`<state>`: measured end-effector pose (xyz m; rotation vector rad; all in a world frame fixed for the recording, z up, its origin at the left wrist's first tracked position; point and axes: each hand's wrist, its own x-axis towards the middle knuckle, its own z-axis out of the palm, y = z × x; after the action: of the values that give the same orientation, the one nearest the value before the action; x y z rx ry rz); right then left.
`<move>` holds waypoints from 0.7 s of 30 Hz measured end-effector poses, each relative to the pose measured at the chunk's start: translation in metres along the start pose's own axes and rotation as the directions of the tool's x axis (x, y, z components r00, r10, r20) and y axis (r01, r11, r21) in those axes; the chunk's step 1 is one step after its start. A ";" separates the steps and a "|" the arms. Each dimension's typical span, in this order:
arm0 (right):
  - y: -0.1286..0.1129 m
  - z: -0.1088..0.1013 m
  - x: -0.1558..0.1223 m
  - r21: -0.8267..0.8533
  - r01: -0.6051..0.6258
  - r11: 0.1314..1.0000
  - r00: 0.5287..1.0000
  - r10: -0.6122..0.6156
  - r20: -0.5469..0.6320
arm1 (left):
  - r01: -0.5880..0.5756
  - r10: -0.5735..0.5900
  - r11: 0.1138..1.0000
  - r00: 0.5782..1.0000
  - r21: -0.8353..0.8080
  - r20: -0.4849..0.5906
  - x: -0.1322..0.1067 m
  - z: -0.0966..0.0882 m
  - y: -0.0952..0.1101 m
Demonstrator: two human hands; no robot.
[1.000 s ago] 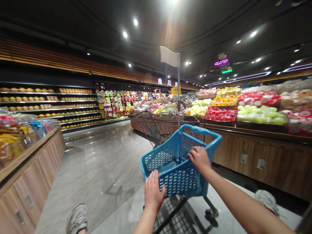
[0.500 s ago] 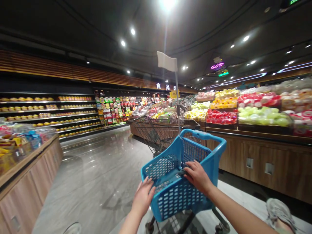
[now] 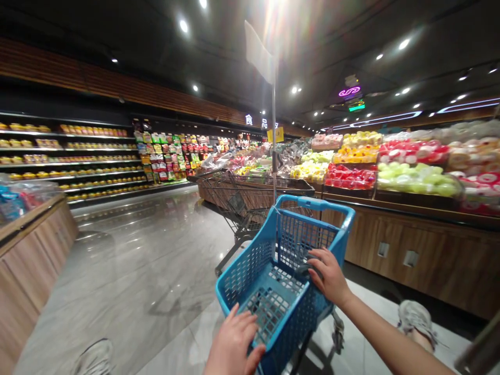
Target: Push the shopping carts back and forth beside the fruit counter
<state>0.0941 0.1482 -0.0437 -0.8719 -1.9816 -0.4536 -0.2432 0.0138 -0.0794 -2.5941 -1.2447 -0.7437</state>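
Note:
A blue plastic shopping cart [image 3: 230, 284] with perforated sides stands before me, its basket open towards me. My left hand [image 3: 236, 338] is at its near rim, fingers spread over the edge and thumb on the near side. My right hand [image 3: 328, 276] is closed over the right side rim, fingertips pointing inward. Beside those fingertips is a dark grey piece [image 3: 303, 268]; I cannot make out what it is. A white flag [image 3: 258, 52] on a thin pole rises behind the cart.
A dark wire cart [image 3: 230, 200] stands just beyond. Fruit displays on a wooden counter [image 3: 449, 250] run along the right. Another wooden counter [image 3: 35, 276] is at the left, with stocked shelves [image 3: 97, 151] behind. Shoes [image 3: 94, 357] show at the bottom left and right.
The cart has turned and come nearer, so more of its floor shows. My left hand has moved down and closer; my right hand has shifted slightly right. The view has shifted.

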 end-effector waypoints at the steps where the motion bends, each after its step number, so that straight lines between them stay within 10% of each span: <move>1: 0.000 -0.001 -0.002 0.015 0.001 1.000 1.000 -0.001 -0.004 | -0.044 0.044 0.999 0.999 -0.008 0.024 -0.005 0.000 0.004; 7: 0.000 0.000 0.009 0.096 -0.028 0.995 0.998 0.021 0.065 | -0.088 0.082 0.996 0.976 0.020 0.202 -0.007 -0.027 -0.007; 13: -0.012 0.018 0.031 0.153 -0.067 0.986 0.992 0.050 0.114 | 0.206 -0.212 0.952 0.977 0.226 0.003 -0.004 -0.039 -0.063; 21: -0.090 0.013 0.013 0.319 -0.131 0.939 0.986 0.089 0.143 | 0.371 -0.371 0.918 0.928 0.140 -0.032 -0.008 -0.029 -0.050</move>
<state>0.0165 0.0998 -0.0375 -0.8080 -2.0341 0.0006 -0.2967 0.0296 -0.0614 -2.2654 -1.7481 -0.6871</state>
